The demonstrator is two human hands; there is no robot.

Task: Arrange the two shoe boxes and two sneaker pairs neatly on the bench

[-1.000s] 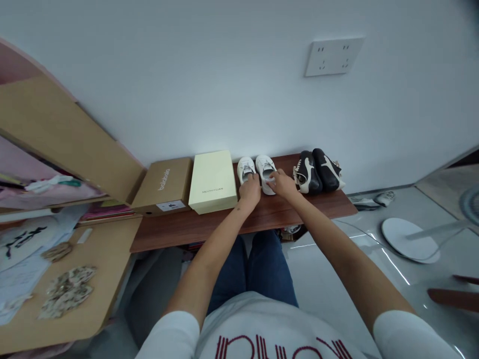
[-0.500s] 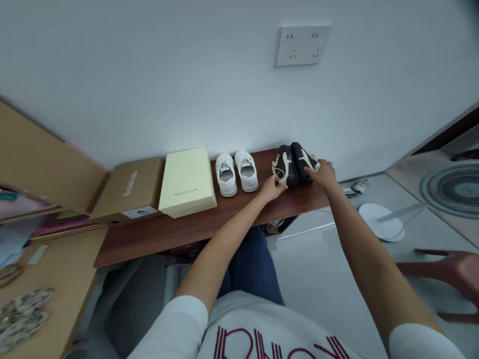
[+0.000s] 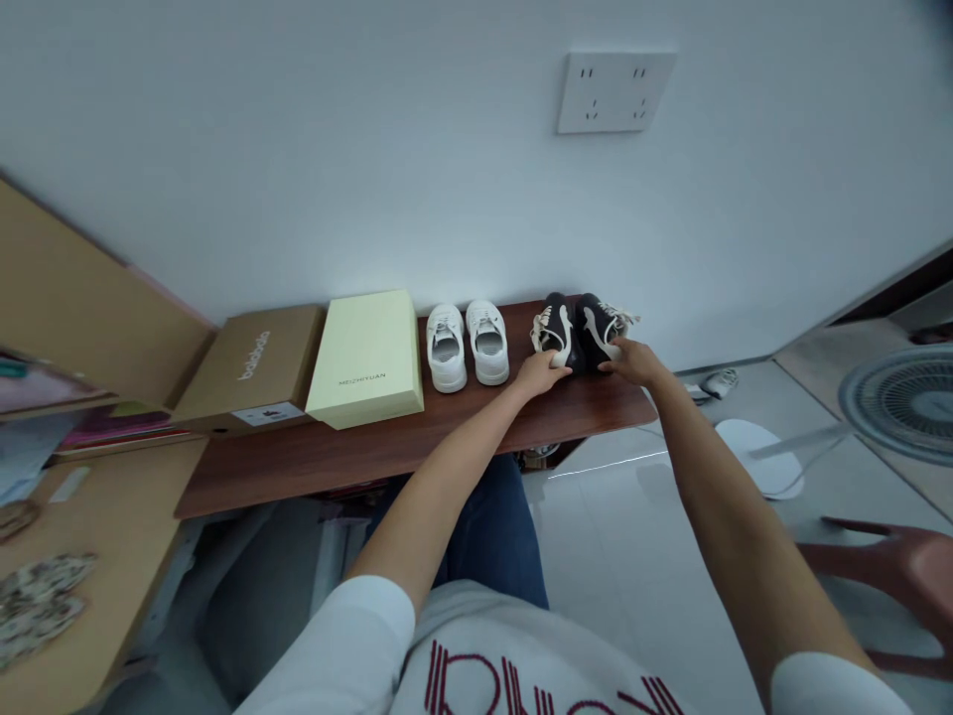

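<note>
A pair of black sneakers with cream trim and laces rests side by side on the dark wooden shelf (image 3: 476,417), toes to the wall. My left hand (image 3: 542,375) grips the heel of the left black sneaker (image 3: 557,328), fingers closed round it. Round the heel of the right black sneaker (image 3: 596,333), my right hand (image 3: 631,361) is closed as well. Just left of them stands a pair of white shoes, the left white shoe (image 3: 447,369) and the right white shoe (image 3: 489,365), untouched.
Left along the shelf lie a pale yellow box (image 3: 368,348) and a brown shoebox (image 3: 260,348). A wooden desk (image 3: 126,556) adjoins at the left. To the right are a fan (image 3: 904,402) and a reddish stool (image 3: 912,571). A socket panel (image 3: 616,91) is on the wall.
The black sneakers have turned from lying tilted on their sides to standing more upright, soles down, with their openings facing up. Both hands have stayed on the heels.
</note>
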